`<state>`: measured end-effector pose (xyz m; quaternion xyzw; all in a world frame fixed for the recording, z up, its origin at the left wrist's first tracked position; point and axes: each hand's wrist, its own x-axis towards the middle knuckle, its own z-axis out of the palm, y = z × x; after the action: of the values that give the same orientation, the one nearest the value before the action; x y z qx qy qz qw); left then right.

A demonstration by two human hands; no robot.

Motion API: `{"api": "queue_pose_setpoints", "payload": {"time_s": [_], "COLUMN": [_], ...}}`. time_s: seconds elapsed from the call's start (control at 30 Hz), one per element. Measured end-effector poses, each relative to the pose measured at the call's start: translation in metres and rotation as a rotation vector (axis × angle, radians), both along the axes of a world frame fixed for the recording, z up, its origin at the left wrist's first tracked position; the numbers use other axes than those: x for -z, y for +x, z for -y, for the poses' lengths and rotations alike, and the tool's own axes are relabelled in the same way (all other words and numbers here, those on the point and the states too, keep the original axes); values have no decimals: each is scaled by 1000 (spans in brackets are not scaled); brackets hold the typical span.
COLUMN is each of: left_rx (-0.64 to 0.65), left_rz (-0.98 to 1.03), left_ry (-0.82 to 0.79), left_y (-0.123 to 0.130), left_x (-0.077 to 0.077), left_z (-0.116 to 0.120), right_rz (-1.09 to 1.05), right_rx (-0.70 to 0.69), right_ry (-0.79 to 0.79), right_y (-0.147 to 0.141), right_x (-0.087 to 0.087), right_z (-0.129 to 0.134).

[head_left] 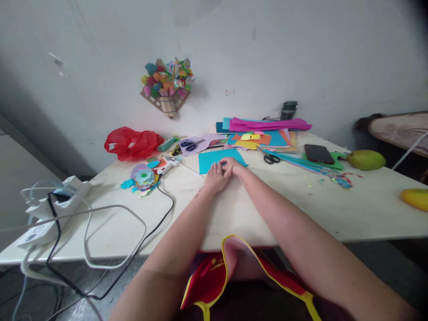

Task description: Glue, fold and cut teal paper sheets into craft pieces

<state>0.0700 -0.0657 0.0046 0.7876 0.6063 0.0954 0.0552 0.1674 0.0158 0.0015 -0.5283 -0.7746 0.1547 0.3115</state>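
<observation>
A sheet of blue paper (209, 159) lies on the white table in front of me. My left hand (216, 177) rests on its near edge, fingers stretched forward and flat. Against it, my right hand (230, 165) is closed over the paper with bent fingers; what they hold, if anything, is hidden. The two hands touch each other. A white glue gun (167, 166) lies left of the paper beside layered paper flowers (144, 175). Black-handled scissors (271, 158) are to the right of the paper, and dark blue-handled scissors (191, 145) lie behind it on the left.
A power strip (50, 223) with loose cables occupies the left table edge. A red plastic bag (132, 142) sits at the back left. Coloured paper (267, 125), a phone (318, 154), a green mango (366, 159) and a yellow fruit (414, 199) are on the right.
</observation>
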Motion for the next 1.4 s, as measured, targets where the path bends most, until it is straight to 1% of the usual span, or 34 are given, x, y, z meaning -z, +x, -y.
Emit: {"api": "queue_pose_setpoints", "payload": {"time_s": [0.07,0.13,0.2,0.33,0.43,0.57,0.67,0.73,0.8,0.97,1.03,1.17,1.27,1.4], "left_rx": [-15,15,27,33,36,46,109,172,204,190,189,212,234,243], "left_rz": [3,-46,-95,-154,-177,-153,-114,-90,-77,-57,-74,-99,-81,-70], "left_ry": [-14,-11,-15,-25,-23,35,83,79,57,38,64,141,144,154], "left_y": [-4,-9,-14,-23,-27,-27,-21,-16,-11,-8,-10,-12,-11,-10], "left_x": [1,0,-1,-4,-6,-6,-5,-4,-3,-2,-3,-3,-1,0], "left_z": [1,-1,-3,-7,-7,-4,-2,-1,-2,-4,-5,-5,-6,-6], "right_rz": [-88,-199,-237,-74,13,70,92,102,118,188,221,277,300,299], "right_rx": [-22,-8,24,32,64,87,88,76,50,25,38,93,130,144], "right_ry": [-64,-113,-113,-36,2,54,72,84,109,170,166,107,76,69], "right_y": [9,20,34,61,70,68,67,68,69,66,62,56,55,57], "right_x": [0,-1,-2,-1,3,7,9,9,9,4,2,-1,-1,1], "right_z": [5,7,7,6,10,16,16,16,16,20,23,28,29,26]}}
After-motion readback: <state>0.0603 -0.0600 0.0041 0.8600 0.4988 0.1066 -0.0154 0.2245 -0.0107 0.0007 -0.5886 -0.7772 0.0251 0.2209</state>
